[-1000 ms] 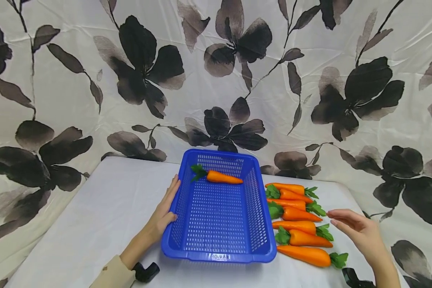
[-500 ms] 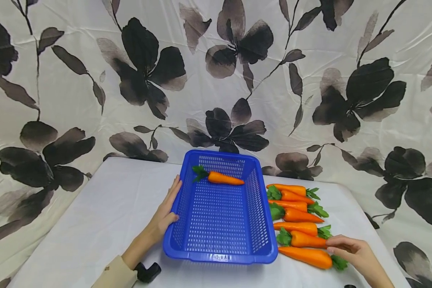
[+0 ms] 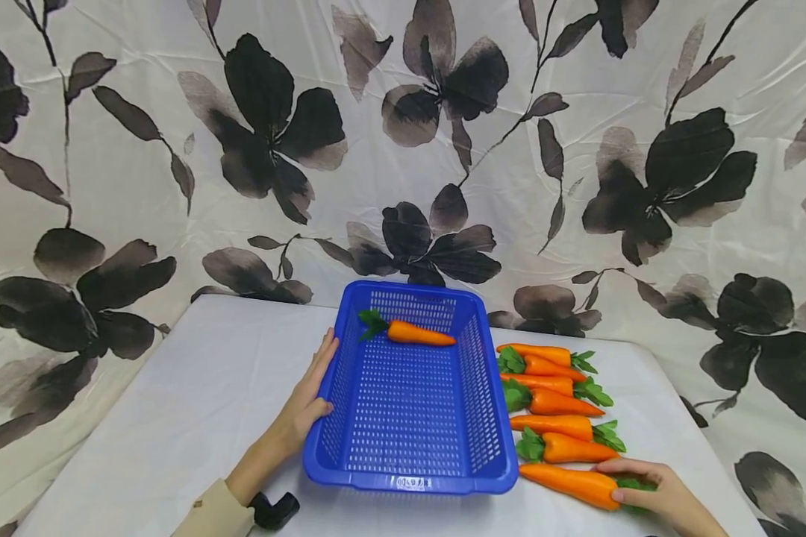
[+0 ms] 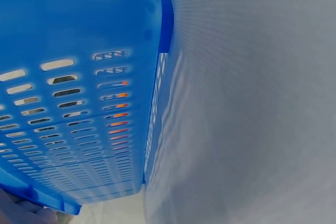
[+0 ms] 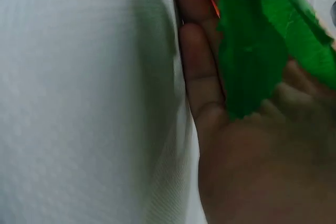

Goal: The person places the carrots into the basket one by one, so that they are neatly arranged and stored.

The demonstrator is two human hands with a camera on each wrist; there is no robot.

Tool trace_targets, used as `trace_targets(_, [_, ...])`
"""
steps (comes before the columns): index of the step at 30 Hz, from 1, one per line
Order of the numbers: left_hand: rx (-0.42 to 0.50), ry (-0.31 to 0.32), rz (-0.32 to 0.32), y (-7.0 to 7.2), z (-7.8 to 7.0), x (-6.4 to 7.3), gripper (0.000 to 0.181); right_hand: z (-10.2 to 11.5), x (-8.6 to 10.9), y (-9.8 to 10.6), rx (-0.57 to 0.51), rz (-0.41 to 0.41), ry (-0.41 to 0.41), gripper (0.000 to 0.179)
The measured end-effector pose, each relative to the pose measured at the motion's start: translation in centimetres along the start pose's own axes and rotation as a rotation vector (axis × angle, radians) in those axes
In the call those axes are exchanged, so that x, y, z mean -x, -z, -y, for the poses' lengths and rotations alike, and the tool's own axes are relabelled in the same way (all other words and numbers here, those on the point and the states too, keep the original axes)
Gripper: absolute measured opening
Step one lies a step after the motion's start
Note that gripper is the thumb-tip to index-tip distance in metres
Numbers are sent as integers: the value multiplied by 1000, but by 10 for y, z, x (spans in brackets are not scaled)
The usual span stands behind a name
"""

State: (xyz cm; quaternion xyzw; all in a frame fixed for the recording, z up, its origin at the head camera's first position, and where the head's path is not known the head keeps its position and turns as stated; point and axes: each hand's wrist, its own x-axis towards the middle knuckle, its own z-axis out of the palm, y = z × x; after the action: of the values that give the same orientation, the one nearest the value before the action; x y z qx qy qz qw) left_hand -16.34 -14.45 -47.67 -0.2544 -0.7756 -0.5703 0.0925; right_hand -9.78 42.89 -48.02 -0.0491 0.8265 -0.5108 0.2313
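A blue plastic basket (image 3: 410,485) with slotted walls stands mid-table, one orange carrot (image 3: 421,333) with green leaves lying at its far end. Against the basket's left side rests my left hand (image 3: 302,406), fingers straight along the outside and thumb at the rim. To the basket's right, several carrots lie in a column, their leafy ends alternating. My right hand (image 3: 661,492) holds the nearest carrot (image 3: 571,483) by its leafy end, thumb and fingers on either side. In the right wrist view, green leaves (image 5: 252,45) lie across the palm and partly hide the fingers.
A white cloth (image 3: 195,388) covers the table. Behind it hangs a floral curtain (image 3: 376,171). Another carrot (image 3: 580,447) lies just beyond the held one. The black wrist camera (image 3: 275,511) sits below my left hand.
My right hand has come down and nearer, past the other carrots, and taken hold of the nearest carrot, whose leafy end has shifted slightly. My left hand stays at the basket.
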Motion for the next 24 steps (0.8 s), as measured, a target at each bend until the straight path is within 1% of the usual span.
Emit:
trace_targets(4, [5,-2,-2,0,0,1,94,-2,0,0,1,53,25,41])
trace_targets(8, [1,4,-4,1,0,1,94,-3,-1,0,10,71,39,39])
trace_targets(15, [-9,13,-1,0,-1,1,93,-1,0,0,30,58,18,40])
trace_targets(21, [-13,10,-2,0,-3,0,93,-4,-1,0,-10,46,-18,41])
trace_targets(24, [-12,11,0,-1,-3,0,93,-6,-1,0,-5,41,-21,41])
